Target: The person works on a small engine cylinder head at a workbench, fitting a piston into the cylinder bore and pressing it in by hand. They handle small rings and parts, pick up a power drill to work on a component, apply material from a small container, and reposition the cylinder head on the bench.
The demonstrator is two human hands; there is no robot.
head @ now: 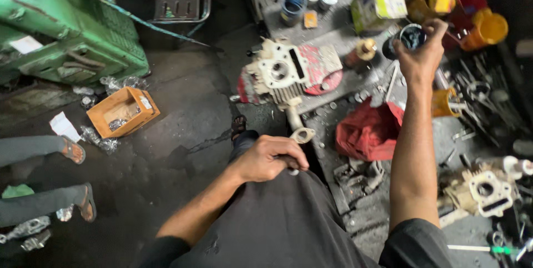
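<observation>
My left hand is closed around the lower end of a metal pipe that runs up to a pale engine cylinder head lying at the edge of the dirty workbench. The pipe's flange shows just above my fingers. My right hand is stretched out over the bench and grips a small round dark tin by its rim. A red rag lies on the bench between my arms.
A second engine part sits at the right. Cans, boxes and an orange cup crowd the back of the bench, tools its right side. On the floor are an orange cardboard box, a green machine and another person's sandalled feet.
</observation>
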